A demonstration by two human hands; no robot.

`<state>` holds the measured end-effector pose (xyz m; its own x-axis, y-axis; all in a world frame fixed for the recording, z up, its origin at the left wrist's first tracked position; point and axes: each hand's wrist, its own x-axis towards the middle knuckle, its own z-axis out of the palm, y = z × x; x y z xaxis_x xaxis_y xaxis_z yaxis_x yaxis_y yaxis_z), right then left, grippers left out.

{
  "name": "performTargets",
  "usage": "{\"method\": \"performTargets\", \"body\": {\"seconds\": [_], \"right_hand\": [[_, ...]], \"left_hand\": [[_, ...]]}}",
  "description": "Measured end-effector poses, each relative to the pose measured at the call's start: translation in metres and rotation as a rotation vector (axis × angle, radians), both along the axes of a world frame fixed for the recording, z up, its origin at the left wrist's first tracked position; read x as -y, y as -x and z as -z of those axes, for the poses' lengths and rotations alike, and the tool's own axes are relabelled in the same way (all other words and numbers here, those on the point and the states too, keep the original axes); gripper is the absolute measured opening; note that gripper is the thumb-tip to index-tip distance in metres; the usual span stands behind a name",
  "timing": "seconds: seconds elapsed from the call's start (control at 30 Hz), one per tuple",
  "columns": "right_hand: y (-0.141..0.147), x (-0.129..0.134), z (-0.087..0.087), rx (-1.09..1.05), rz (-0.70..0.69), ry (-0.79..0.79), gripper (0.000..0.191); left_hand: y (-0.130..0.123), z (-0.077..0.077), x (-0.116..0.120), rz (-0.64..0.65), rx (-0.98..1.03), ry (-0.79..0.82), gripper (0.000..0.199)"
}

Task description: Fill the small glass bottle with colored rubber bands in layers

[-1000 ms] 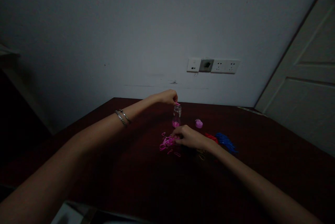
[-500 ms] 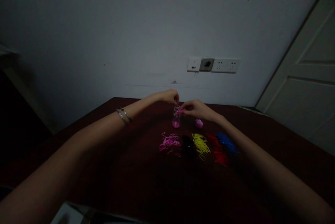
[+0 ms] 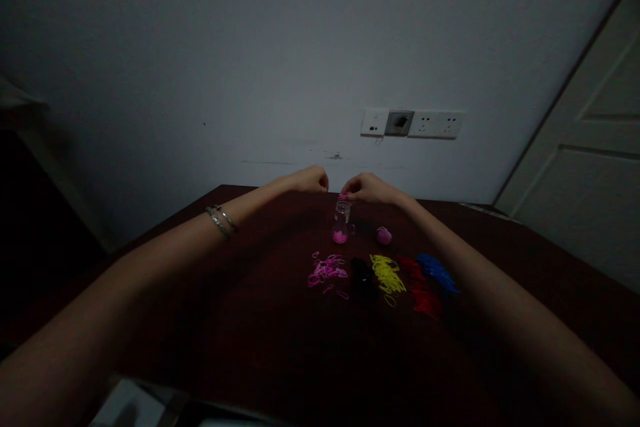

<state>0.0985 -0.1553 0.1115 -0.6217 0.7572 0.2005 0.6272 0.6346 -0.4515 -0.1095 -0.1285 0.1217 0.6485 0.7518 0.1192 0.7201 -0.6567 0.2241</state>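
A clear glass jar (image 3: 342, 219) stands upright on the dark table, with pink pieces at its bottom. My right hand (image 3: 367, 188) is just above and right of its mouth, fingertips pinched on pink bands (image 3: 343, 197). Up and left of the jar is my left hand (image 3: 313, 179), fingers curled together; whether they hold anything is too small to tell. In front of the jar lie loose pink bands (image 3: 327, 269), then piles of black bands (image 3: 363, 275), yellow bands (image 3: 387, 275), red bands (image 3: 423, 288) and blue bands (image 3: 437, 272).
A round pink object (image 3: 384, 236) sits right of the jar. Behind the table (image 3: 280, 334) rises a wall with sockets (image 3: 435, 124). A pale box-like object (image 3: 131, 404) lies at the lower left edge, and a door (image 3: 595, 147) stands at the right.
My left hand has moved left, away from the jar's mouth. My right hand has risen slightly with the pink bands. A pink band now shows just right of the jar.
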Motion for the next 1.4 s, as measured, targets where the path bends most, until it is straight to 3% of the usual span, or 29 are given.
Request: {"method": "performTargets", "body": {"seconds": [0.47, 1.07, 1.23, 1.4], "right_hand": [[0.004, -0.010, -0.003, 0.085, -0.016, 0.060, 0.028], [0.000, -0.013, -0.007, 0.081, -0.023, 0.012, 0.027], [-0.010, 0.006, -0.002, 0.002, -0.003, 0.004, 0.027], [-0.009, 0.050, 0.024, 0.098, -0.128, 0.038, 0.022]], "left_hand": [[0.007, 0.004, 0.006, 0.015, -0.029, 0.025, 0.025], [0.006, 0.008, 0.012, 0.008, -0.067, -0.006, 0.023], [0.008, 0.014, 0.022, -0.010, -0.110, 0.049, 0.021], [0.012, 0.035, 0.044, 0.049, -0.208, 0.160, 0.021]]}}
